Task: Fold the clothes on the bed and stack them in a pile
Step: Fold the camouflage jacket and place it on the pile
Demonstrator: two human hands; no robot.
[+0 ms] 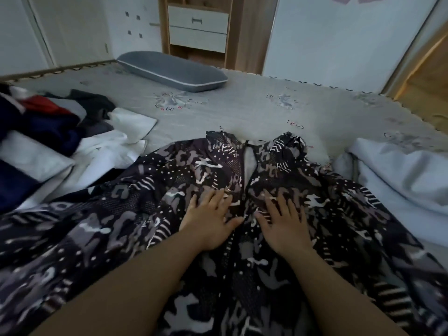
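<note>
Palms [210, 220] [283, 223] flat on patterned dress [121, 214]

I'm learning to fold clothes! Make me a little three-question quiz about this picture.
1. True or false: both hands, the left hand and the right hand, lie flat with straight fingers on the patterned garment.
2. Where is the heap of unfolded clothes? A) on the person's left B) on the grey pillow C) inside the drawers
3. Fill in: the garment's neckline points ____ from the person.

Key: 1 true; 2 A; 3 away.
</note>
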